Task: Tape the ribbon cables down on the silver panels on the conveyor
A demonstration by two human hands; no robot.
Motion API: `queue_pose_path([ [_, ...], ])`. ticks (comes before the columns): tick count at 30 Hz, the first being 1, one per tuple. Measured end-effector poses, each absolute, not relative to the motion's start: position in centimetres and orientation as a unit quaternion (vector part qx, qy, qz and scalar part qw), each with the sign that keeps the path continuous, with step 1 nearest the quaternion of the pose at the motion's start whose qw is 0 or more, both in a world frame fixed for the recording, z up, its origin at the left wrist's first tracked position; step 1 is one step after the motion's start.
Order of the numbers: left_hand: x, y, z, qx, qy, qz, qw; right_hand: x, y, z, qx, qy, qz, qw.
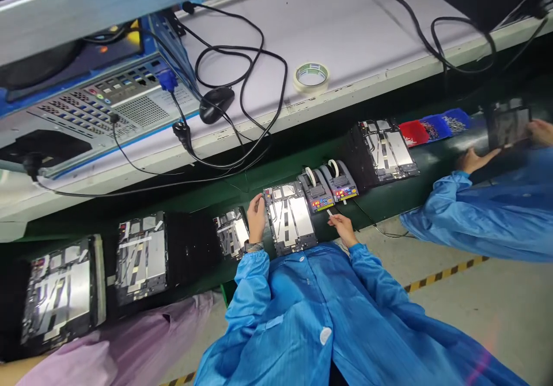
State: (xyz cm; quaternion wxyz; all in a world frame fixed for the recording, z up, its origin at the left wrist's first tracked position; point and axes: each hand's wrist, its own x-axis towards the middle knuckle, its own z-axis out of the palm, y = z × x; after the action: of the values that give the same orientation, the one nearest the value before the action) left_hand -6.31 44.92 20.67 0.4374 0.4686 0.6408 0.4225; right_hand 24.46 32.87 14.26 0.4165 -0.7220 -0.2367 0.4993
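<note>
An opened tablet (298,216), its silver battery plates and dark cables exposed, lies on the bench in front of my body. My left hand (256,220) is closed at its upper left edge, fingertips gripping the rim. My right hand (344,229) pinches a short white strip of tape (330,213) just below the tape dispensers. One grey tape dispenser (317,193) stands right beside the tablet, and a second tape dispenser (339,183) adjoins it. Both carry a white roll and a lit red display.
More opened tablets (144,259) lie along the green bench (199,201) to the left; a stack of them (389,152) stands right. Red and blue trays (432,129) hold small parts. Co-workers' sleeves (466,201) flank me. A shelf bears a computer (108,103), cables and a tape roll (311,75).
</note>
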Motion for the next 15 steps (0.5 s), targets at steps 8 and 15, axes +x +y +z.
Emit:
queue_pose_path([
  [8, -7.2, 42.5, 20.3, 0.435, 0.633, 0.402, 0.499, 20.2, 40.9, 24.9, -0.553, -0.493, 0.618, 0.261],
  [15, -6.9, 42.3, 19.8, 0.435, 0.627, 0.414, 0.496, 12.0, 49.2, 26.6, -0.566, -0.633, 0.527, 0.032],
])
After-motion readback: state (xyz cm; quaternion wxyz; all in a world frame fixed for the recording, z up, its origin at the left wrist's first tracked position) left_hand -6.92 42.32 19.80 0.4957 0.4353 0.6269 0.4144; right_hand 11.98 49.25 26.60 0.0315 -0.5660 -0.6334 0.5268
